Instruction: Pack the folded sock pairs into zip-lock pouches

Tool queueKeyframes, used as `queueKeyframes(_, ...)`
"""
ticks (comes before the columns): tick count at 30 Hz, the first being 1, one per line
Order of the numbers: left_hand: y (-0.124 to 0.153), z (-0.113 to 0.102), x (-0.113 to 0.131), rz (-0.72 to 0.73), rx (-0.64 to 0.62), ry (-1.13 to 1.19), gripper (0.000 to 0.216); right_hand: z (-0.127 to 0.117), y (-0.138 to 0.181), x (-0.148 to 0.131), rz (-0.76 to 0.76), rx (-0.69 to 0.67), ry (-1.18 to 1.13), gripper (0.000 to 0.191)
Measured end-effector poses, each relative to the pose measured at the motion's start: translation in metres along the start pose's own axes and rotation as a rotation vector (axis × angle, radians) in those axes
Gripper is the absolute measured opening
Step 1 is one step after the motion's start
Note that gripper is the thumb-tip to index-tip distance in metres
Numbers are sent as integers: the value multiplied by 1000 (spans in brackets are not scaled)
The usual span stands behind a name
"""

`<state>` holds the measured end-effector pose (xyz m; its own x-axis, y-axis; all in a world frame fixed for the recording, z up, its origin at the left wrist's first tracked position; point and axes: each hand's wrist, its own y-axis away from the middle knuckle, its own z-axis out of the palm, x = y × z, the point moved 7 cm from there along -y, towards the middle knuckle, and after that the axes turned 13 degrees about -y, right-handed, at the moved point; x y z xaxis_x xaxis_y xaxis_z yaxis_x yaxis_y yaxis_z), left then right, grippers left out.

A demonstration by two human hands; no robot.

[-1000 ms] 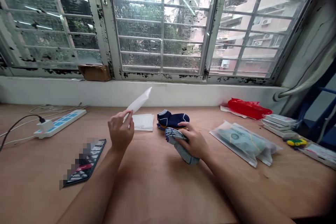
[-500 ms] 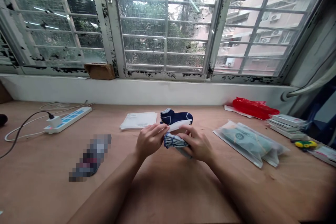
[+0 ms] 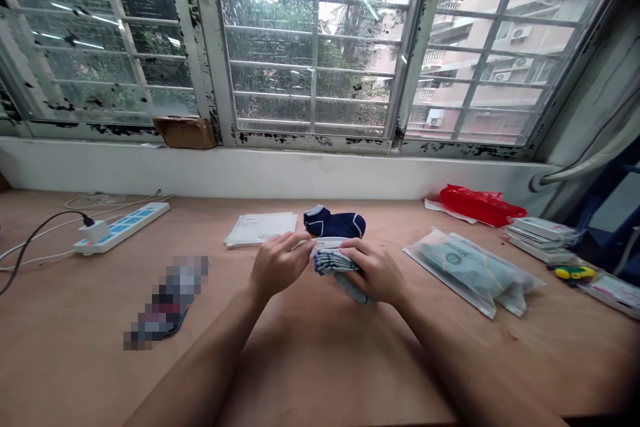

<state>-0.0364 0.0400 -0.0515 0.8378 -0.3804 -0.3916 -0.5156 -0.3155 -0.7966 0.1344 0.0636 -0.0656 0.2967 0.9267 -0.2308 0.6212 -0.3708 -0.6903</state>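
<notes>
Pressing my right hand (image 3: 375, 271) down over a folded bundle of blue-and-white striped socks (image 3: 333, 261), I keep it clenched tight against the pale wooden tabletop (image 3: 310, 367), just right of the frame's centre, with a grey-blue sock end poking out below my palm. A narrow white paper strip (image 3: 327, 242) lies across the top of the bundle. My left hand (image 3: 278, 264) is beside the bundle, and its fingertips (image 3: 303, 241) touch the near end of the strip, though I can't tell whether they are actually pinching it. Just above, a navy ankle sock with white trim (image 3: 334, 222) sits close to the bundle, and a flat stack of white paper sheets (image 3: 261, 228) lies to its left. Further right are a clear plastic bag holding a teal item (image 3: 473, 272) and a crumpled red plastic bag (image 3: 480, 205). What could go wrong is mostly about pressure: if my right hand eases, the folded layers could spring apart, and if my left fingers pull unevenly, the thin strip could slip off the bundle or crease or tear. A careless knuckle could also knock the navy sock out of place.
</notes>
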Motion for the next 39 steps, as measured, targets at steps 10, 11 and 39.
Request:
queueKeyframes(10,-1,-12,-44,-298,-6,349,23,-32,1,22,176,244,-327,19)
queueKeyframes(11,-1,-12,-46,-330,-1,430,25,-37,1,28,218,306,-385,21)
queueKeyframes(39,-9,7,-9,-254,-214,808,20,-55,-99,-7,63,19,-552,15)
